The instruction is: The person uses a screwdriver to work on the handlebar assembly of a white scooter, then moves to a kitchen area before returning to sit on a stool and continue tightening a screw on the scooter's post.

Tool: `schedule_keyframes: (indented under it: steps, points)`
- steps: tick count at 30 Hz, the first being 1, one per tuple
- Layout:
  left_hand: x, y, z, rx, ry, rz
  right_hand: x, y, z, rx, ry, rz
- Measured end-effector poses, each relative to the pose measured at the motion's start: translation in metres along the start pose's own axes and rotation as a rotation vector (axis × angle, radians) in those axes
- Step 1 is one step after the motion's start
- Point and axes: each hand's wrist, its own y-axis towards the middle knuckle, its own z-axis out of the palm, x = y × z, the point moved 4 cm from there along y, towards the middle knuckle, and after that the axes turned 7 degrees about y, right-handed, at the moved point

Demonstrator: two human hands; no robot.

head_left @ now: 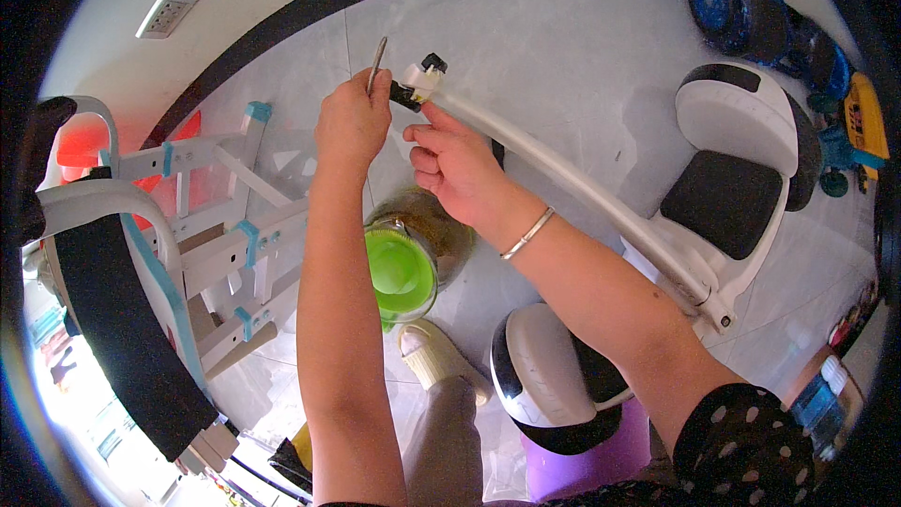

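My left hand is closed round a thin metal tool that points upward, near the black bracket and white fitting at the end of a long white pole. The tip of my right index finger touches that end from below; my right hand has its other fingers loosely bent and apart, with the thumb hidden. The pole slants down rightward to a joint on a white seat unit with a black pad. A second white-and-black piece lies under my right forearm, over a purple object.
An aluminium folding ladder with red objects behind it stands left. Below my hands is a green basin by a see-through container. My slippered foot is beside it. Blue bottles and a yellow toy are at right.
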Motion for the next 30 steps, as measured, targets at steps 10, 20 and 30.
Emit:
schedule_keyframes:
  steps: [10,20,30]
  points:
    - [-0.004,0.003,-0.003,0.011,0.067,0.011,-0.01,0.006,-0.061,-0.253,-1.551,-0.542]
    - [-0.007,0.003,-0.006,0.086,0.184,-0.057,0.0,0.011,-0.064,-0.397,-1.859,-0.181]
    - [0.0,0.004,-0.002,0.063,0.139,-0.048,-0.016,0.044,-0.054,-0.195,-2.025,-0.062]
